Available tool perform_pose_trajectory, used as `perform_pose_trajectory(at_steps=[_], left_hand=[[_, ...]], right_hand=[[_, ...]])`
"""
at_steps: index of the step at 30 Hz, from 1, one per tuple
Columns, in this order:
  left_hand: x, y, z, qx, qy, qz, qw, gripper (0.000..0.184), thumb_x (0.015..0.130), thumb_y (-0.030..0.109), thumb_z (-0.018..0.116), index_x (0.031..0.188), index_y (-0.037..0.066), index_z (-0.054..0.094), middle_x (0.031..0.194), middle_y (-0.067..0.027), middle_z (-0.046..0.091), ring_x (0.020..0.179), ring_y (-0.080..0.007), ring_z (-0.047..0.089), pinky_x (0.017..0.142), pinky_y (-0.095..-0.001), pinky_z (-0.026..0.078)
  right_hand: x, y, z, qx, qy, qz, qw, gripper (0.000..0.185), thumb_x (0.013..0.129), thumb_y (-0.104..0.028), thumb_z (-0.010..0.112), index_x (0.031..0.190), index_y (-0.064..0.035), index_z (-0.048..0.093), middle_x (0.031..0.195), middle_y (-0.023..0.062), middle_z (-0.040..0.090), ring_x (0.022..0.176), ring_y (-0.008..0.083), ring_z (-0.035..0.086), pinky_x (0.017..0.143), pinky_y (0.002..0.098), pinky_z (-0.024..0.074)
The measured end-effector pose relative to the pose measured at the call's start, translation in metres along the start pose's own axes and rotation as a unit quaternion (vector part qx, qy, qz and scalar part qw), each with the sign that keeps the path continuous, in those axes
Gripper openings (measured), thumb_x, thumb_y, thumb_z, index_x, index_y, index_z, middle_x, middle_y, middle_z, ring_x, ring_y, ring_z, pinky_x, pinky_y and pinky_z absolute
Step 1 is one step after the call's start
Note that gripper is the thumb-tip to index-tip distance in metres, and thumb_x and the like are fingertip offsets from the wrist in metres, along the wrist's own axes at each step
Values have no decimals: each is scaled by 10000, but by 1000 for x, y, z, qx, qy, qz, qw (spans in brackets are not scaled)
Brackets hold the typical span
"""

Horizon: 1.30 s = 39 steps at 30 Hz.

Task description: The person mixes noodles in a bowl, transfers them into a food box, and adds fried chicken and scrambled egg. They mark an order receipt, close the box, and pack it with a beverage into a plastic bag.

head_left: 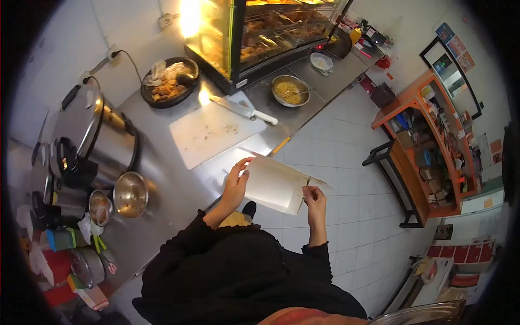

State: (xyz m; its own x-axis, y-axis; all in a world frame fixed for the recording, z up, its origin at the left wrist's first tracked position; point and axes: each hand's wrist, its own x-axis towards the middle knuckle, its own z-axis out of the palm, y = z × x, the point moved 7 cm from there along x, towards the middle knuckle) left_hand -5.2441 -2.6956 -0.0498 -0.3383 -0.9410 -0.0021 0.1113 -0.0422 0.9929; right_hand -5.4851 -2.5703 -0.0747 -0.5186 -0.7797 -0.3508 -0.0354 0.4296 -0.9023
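Note:
A white cardboard box [273, 181], partly folded with its inside facing up, is held in front of my body. My left hand [235, 183] grips its left side, with the fingertips at the upper edge. At the right end, my right hand [315, 201] pinches a corner flap between thumb and fingers. Just beyond the box on the steel counter lies a white cutting board [208, 132] with brown crumbs. A large knife [244, 110] with a white handle rests across the board's far right corner.
Left on the counter stand a large pot [111, 143] and a steel bowl [131, 195]. A dark dish of food [170, 81] sits near the wall, and a bowl of yellow food [291, 91] before the lit display case [281, 32]. An orange shelf [433, 141] stands right.

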Motion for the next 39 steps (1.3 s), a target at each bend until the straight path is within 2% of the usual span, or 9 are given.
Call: perform_pose_trajectory(at_steps=[4, 9, 14, 25, 28, 29, 31, 34, 39], left_hand=[[55, -15, 74, 76, -41, 38, 996, 384, 932, 132, 472, 1312, 102, 426, 1184, -124, 484, 1067, -170, 483, 804, -283, 443], [110, -65, 140, 12, -140, -120, 983, 520, 920, 356, 536, 1326, 72, 378, 1238, -148, 424, 1025, -229, 544, 823, -349, 481], [212, -123, 121, -64, 48, -279, 957, 482, 930, 288, 515, 1316, 65, 331, 1145, -107, 469, 906, -251, 603, 760, -354, 542], [351, -199, 140, -101, 407, -190, 888, 628, 896, 232, 595, 1394, 70, 249, 1035, -111, 444, 638, -174, 583, 554, -312, 555], [349, -207, 139, -45, 410, -184, 892, 586, 919, 246, 548, 1402, 90, 254, 1099, -147, 464, 846, -222, 612, 638, -306, 577], [348, -210, 139, -52, 414, -183, 890, 576, 919, 227, 545, 1403, 98, 262, 1115, -135, 498, 885, -228, 615, 620, -305, 581], [353, -187, 149, -42, 424, -195, 883, 576, 915, 214, 548, 1403, 103, 262, 1129, -138, 518, 917, -229, 613, 623, -312, 586], [359, -167, 158, -25, 431, -188, 882, 604, 893, 173, 568, 1402, 92, 253, 1147, -151, 546, 939, -221, 617, 586, -291, 587], [363, -146, 160, -45, 450, -118, 884, 636, 868, 63, 539, 1414, 35, 214, 1145, -150, 551, 862, -198, 638, 513, -245, 575]], right_hand=[[56, 19, -32, 223, 61, 5, 973, 479, 968, -389, 406, 1263, -13, 434, 1187, 117, 513, 1092, 200, 486, 956, 326, 385], [151, 41, -97, 312, 56, 42, 948, 603, 964, -486, 340, 1367, -38, 333, 1321, 104, 462, 1221, 235, 438, 1018, 354, 351], [307, 27, -205, 371, 172, -4, 913, 536, 972, -434, 327, 1343, -48, 356, 1324, 117, 453, 1202, 242, 458, 990, 366, 380], [675, -30, -138, 45, 38, -52, 997, 572, 963, -464, 356, 1315, -13, 385, 1311, 159, 444, 1211, 261, 417, 1000, 358, 334], [698, -59, -140, -52, 65, -102, 991, 517, 960, -431, 389, 1223, 6, 474, 1222, 179, 493, 1129, 287, 470, 954, 378, 364], [671, -90, -148, -228, 249, -236, 911, 402, 936, -337, 475, 1100, 23, 548, 1061, 191, 548, 993, 311, 522, 889, 396, 392], [607, -181, -109, -205, 123, -432, 870, 270, 882, -238, 549, 990, 5, 593, 963, 158, 565, 914, 327, 527, 836, 423, 400], [559, -188, -21, -372, -200, -503, 754, 159, 775, -113, 626, 927, -64, 626, 962, 81, 559, 917, 288, 523, 809, 412, 400], [575, -141, 18, -395, -287, -487, 724, 181, 747, -132, 652, 863, -12, 581, 911, 148, 559, 841, 325, 567, 696, 408, 473]])
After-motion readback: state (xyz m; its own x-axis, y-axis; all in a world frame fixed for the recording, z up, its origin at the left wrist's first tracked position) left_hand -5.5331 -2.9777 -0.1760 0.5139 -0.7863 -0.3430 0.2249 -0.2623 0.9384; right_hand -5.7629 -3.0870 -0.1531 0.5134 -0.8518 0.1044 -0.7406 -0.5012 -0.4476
